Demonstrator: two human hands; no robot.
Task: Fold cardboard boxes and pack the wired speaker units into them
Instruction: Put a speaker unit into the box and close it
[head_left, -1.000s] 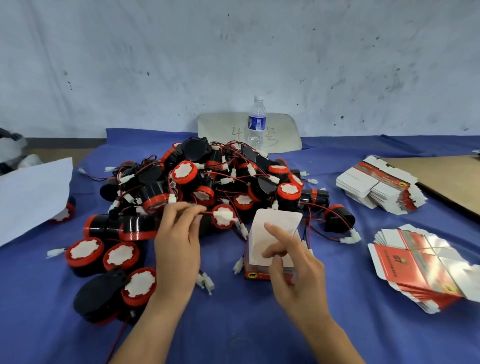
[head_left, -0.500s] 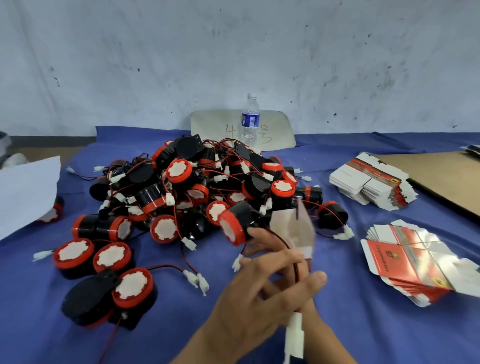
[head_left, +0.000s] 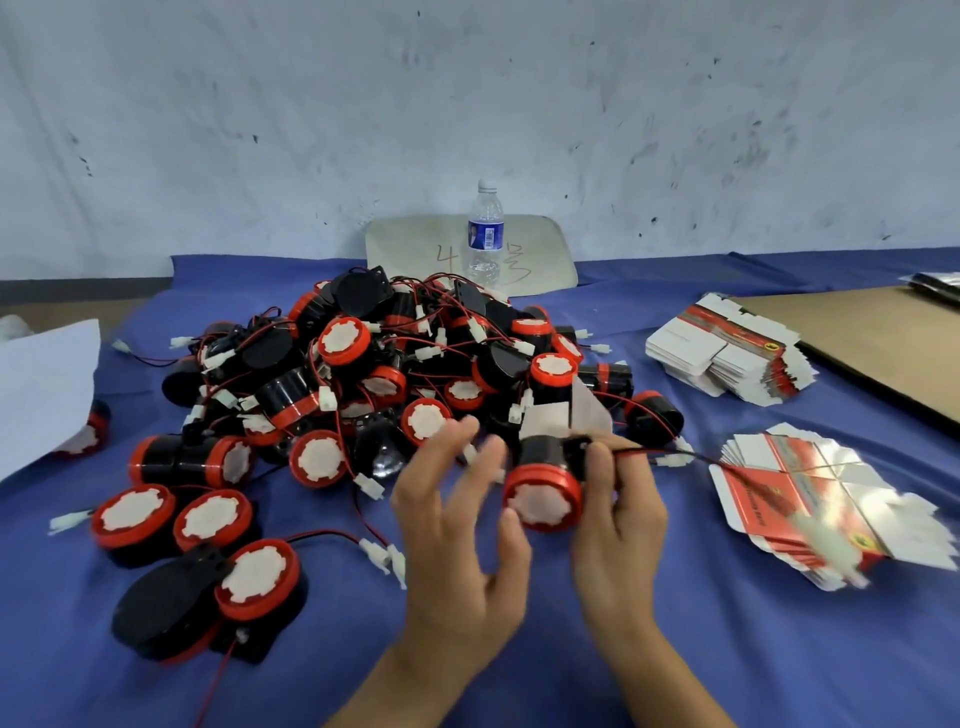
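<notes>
- Blue cloth (head_left: 753, 665) covers the table under a scuffed white wall (head_left: 467, 104). The pile of wired speaker units (head_left: 374, 374) sits at twelve o'clock from my hands, close enough to pick from without reaching.
- My right hand (head_left: 618, 509) has its fingers curled round the black body of one speaker unit (head_left: 543, 488), whose red-rimmed white face is turned toward me. I judge that I hold it this way so the back end can go into the box first.
- My left hand (head_left: 457, 545) is at nine o'clock of that unit, fingers spread and blurred, holding nothing.
- The folded box (head_left: 550, 415) shows its open white flaps at twelve o'clock, just behind the held unit. Whether it rests on the cloth or against my fingers, I cannot tell.
- The unit's red-and-black wire (head_left: 675, 456) runs out to three o'clock. Its white connector (head_left: 826, 540) is a blur over the near stack of flat boxes (head_left: 769, 493).
- A second stack of flat boxes (head_left: 727, 358) lies at two o'clock, and a water bottle (head_left: 485, 234) stands behind the pile.
- Half a second ago my left hand lay across the right, and the connector hung down toward six o'clock. Now the left hand has let go and opened, and the wire has swung out sideways.
- A second ago the box stood on the cloth under my right fingertip while my left hand reached into the pile. Since then the unit has come out of the pile and into my right hand.
- I judge that the wire needs gathering up before the unit goes in.
</notes>
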